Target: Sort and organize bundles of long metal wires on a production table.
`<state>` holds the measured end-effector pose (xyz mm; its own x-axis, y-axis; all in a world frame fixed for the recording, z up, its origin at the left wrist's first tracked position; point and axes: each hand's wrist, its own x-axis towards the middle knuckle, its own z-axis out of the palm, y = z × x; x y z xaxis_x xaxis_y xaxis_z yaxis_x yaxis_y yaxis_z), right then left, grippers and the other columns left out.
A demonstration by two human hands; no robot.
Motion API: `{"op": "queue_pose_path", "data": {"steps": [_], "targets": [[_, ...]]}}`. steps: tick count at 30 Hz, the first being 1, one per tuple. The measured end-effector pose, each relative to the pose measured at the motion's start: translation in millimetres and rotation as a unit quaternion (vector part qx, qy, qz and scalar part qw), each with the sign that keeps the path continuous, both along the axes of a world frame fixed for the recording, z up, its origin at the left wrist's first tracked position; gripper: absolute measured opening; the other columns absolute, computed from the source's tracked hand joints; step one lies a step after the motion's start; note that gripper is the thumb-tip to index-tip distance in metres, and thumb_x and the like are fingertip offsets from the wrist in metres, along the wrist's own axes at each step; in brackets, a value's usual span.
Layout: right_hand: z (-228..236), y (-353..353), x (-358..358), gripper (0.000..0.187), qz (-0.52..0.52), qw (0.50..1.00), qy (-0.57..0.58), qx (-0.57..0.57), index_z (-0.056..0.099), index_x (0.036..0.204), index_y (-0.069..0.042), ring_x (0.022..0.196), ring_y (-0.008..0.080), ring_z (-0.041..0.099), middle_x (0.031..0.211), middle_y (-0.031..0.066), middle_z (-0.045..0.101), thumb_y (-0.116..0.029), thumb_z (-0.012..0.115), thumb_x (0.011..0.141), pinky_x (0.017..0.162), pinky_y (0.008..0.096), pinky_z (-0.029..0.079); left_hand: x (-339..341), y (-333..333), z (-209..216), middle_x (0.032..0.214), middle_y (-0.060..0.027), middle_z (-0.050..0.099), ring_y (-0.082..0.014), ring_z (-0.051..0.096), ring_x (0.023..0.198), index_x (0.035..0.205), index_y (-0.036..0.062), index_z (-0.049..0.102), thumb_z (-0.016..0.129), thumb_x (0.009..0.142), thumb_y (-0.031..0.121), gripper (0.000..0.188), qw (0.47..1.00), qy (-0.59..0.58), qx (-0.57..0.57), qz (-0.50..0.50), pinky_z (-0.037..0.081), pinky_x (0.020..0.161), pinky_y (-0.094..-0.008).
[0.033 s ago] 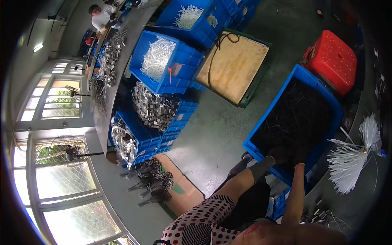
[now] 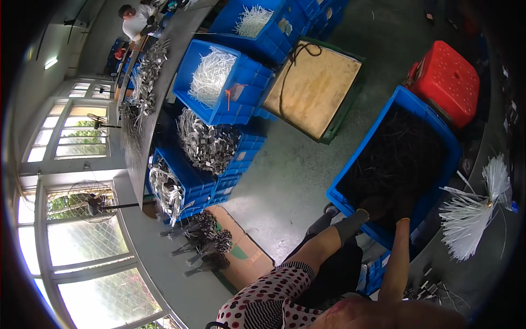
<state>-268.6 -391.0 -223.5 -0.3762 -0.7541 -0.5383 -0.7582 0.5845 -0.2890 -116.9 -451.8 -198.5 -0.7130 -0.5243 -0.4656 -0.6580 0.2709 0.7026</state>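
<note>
Strands [image 2: 405, 134], thin and nearly black, lie tangled inside a large blue plastic bin [image 2: 341, 200] to the front right, and both hands are down among them at its near end. The step in hand looks like sorting through or gathering up this dark heap. By my judgement, the next move calls for a firm hold on a bunch and enough lift to clear the near rim without snagging loose ends.

The left hand [image 2: 378, 203] is reached by an arm slanting forward and to the right, its forearm partly wrapped in a grey oversleeve [image 2: 352, 225]. The right hand [image 2: 404, 207] sits just beside it, its bare forearm running almost straight ahead. Fingers are lost in the shadow, so I cannot tell whether either hand is clenched on strands or loose; both seem to be in dark gloves.

Beyond the bin's far right side stands a red plastic stool [image 2: 446, 82]; to its right hangs or lies a flared white bundle [image 2: 467, 225]. Further left are a wood-topped platform [image 2: 315, 90] and a blue crate of white strips [image 2: 213, 77].
</note>
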Motion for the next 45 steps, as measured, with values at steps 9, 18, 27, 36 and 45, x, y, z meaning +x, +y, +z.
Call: {"op": "queue_pose_path", "data": {"steps": [9,18,27,36,45], "targets": [[-7,-70,-35,0.053,-0.028,0.992,-0.011,-0.127,0.043,0.147,-0.008,0.135,0.0294,0.045,0.149,0.0142,0.045,-0.037,0.047,0.102,0.113,0.0386,0.036,46,80,-238,0.115,-0.0181,0.066,-0.0319,0.064,0.105,0.124,0.0128,0.064,0.051,0.097,0.036,0.038,0.92,0.245,-0.304,0.037,0.049,0.092,-0.0463],[9,4,-28,0.039,-0.207,0.953,-0.135,-0.175,0.054,0.138,-0.011,0.118,0.0353,0.059,0.136,0.0168,0.056,-0.01,0.05,0.099,0.103,0.0438,0.047,52,-66,-7,0.098,-0.0132,0.07,-0.0252,0.067,0.086,0.108,0.0042,0.07,0.066,0.089,0.021,0.026,0.987,0.141,-0.028,0.069,0.053,0.076,-0.0417],[10,16,73,0.045,0.003,0.949,-0.072,-0.308,0.049,0.141,-0.012,0.123,0.0392,0.054,0.137,0.0219,0.052,-0.01,0.054,0.097,0.106,0.0448,0.042,26,-53,20,0.081,-0.0126,0.072,-0.021,0.069,0.075,0.096,-0.0003,0.073,0.079,0.076,0.024,0.032,0.97,0.031,0.203,0.131,0.054,0.07,-0.0348],[71,3,59,0.058,-0.155,0.897,-0.348,-0.225,0.045,0.142,-0.007,0.123,0.0315,0.053,0.136,0.0155,0.055,-0.019,0.069,0.09,0.109,0.0388,0.04,5,-65,28,0.088,-0.0212,0.071,-0.0383,0.069,0.082,0.097,-0.0013,0.069,0.079,0.071,0.029,0.041,0.977,0.146,0.001,0.155,0.054,0.073,-0.0424],[35,9,82,0.056,-0.147,0.963,-0.16,-0.158,0.049,0.141,-0.011,0.111,0.0409,0.061,0.126,0.0237,0.061,-0.031,0.063,0.09,0.097,0.0464,0.049,-26,-83,58,0.072,-0.0044,0.068,-0.0128,0.062,0.065,0.083,0.0029,0.072,0.072,0.08,0.016,0.013,0.915,0.158,0.235,0.287,0.048,0.06,-0.03]]}}
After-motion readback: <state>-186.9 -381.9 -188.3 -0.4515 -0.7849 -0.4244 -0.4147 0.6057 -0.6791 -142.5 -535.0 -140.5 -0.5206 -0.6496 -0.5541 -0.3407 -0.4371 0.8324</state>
